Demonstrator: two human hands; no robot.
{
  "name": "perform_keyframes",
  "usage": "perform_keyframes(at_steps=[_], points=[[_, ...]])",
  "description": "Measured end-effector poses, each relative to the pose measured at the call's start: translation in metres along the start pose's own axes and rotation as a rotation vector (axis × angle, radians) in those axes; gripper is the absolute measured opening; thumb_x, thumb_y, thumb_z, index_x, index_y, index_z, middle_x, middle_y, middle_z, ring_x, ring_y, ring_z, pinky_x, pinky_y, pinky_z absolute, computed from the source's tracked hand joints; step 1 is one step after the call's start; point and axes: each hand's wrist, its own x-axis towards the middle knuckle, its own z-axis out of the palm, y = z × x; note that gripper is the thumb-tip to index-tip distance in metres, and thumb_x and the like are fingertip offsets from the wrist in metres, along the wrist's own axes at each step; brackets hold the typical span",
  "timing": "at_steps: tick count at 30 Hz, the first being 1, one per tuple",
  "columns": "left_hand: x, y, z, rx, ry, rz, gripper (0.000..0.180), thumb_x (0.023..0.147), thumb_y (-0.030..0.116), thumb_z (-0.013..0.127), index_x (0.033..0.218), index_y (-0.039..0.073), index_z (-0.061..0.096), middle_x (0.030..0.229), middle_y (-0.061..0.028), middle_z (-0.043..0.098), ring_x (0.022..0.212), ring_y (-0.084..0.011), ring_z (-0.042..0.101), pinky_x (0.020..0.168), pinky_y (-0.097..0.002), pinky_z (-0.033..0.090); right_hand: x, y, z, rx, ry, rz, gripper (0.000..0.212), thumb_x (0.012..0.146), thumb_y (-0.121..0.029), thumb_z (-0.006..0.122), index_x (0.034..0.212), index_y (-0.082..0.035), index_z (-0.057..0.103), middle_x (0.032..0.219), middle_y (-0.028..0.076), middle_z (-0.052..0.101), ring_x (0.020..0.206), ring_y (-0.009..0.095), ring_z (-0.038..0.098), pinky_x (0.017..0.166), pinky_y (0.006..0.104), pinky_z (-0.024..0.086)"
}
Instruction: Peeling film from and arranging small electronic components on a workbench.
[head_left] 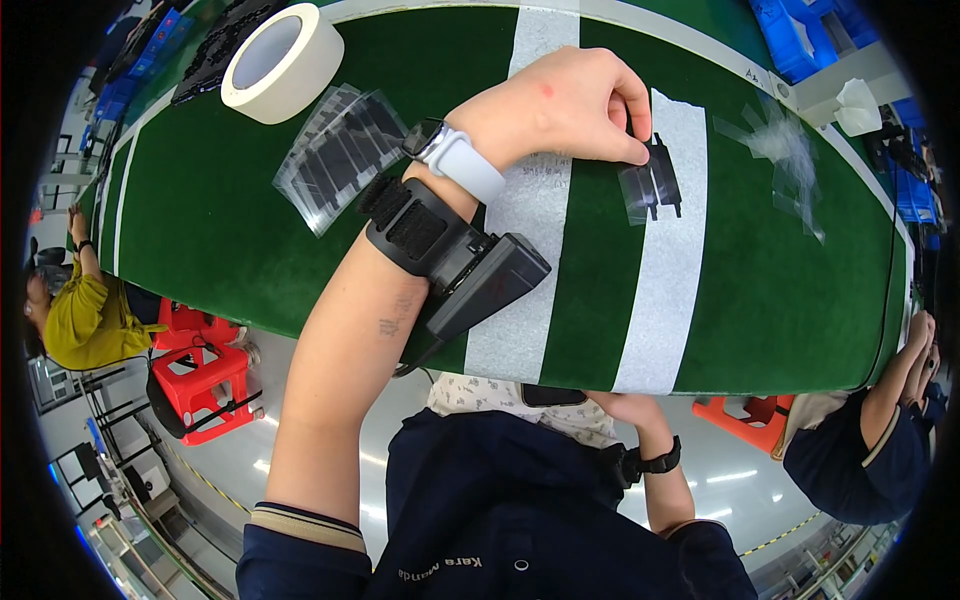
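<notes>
Head view: left hand (575,105) reaches over the green table (800,300), thumb and forefinger pinched together on the upper end of a black strip piece (664,178). Piece is narrow, with small tabs at its lower end; clear film (635,200) shows just beside it on the left. Both sit at the left edge of the right white band (665,300); can't tell whether piece is flat on the band or slightly raised. Left white band (510,330) runs under the left wrist. Left arm wears a watch (468,170) with pale strap, plus a black device (490,285) strapped on the forearm.

Right hand (625,406) is low, by the near table edge and partly hidden; can't tell finger state or whether it holds anything. Dark flat object (552,396) near it, at the lap.

Left of the left hand: clear sheets (345,150) with black strips, fanned and overlapping; cream tape roll (308,85) just beyond. Loose clear film scraps (785,150) heaped right of the right band, apart from the piece. White crumpled tissue (858,108) at far right. Co-worker in yellow-green top (95,320) at left, red stool (205,385) near; another co-worker (850,460), dark top, at right.
</notes>
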Motion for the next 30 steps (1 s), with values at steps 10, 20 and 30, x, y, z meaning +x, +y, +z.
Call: perform_keyframes(at_steps=[10, 20, 30], points=[[0.000, 0.000, 0.001, -0.009, 0.006, -0.006, 0.014, 0.068, 0.016, 0.069, 0.077, 0.006, 0.065, 0.055, 0.0039, 0.048, 0.050, -0.0028, 0.042, 0.047, -0.0195, 0.033, 0.004, 0.005, 0.005, -0.147, 0.169, -0.197, 0.030, 0.073, -0.009, 0.069, 0.102, -0.006, 0.062, 0.100, 0.009, 0.064, 0.090, 0.025, 0.060, 0.076, 0.0335, 0.048], [0.000, 0.000, 0.000, -0.005, -0.004, -0.001, 0.015, 0.068, 0.016, 0.069, 0.078, 0.006, 0.065, 0.055, 0.0037, 0.048, 0.050, -0.0035, 0.042, 0.047, -0.0197, 0.034, 0.003, 0.010, 0.003, -0.181, 0.158, -0.276, 0.029, 0.072, -0.007, 0.068, 0.101, -0.006, 0.062, 0.096, 0.008, 0.064, 0.087, 0.023, 0.061, 0.073, 0.0317, 0.048], [0.000, -0.001, 0.000, -0.005, 0.001, 0.007, 0.016, 0.067, 0.017, 0.069, 0.078, 0.006, 0.065, 0.056, 0.0033, 0.049, 0.050, -0.0035, 0.043, 0.048, -0.0199, 0.034, 0.003, 0.011, 0.006, -0.117, 0.184, -0.263, 0.031, 0.071, -0.007, 0.070, 0.102, -0.007, 0.062, 0.098, 0.007, 0.064, 0.089, 0.022, 0.061, 0.075, 0.0311, 0.048]])
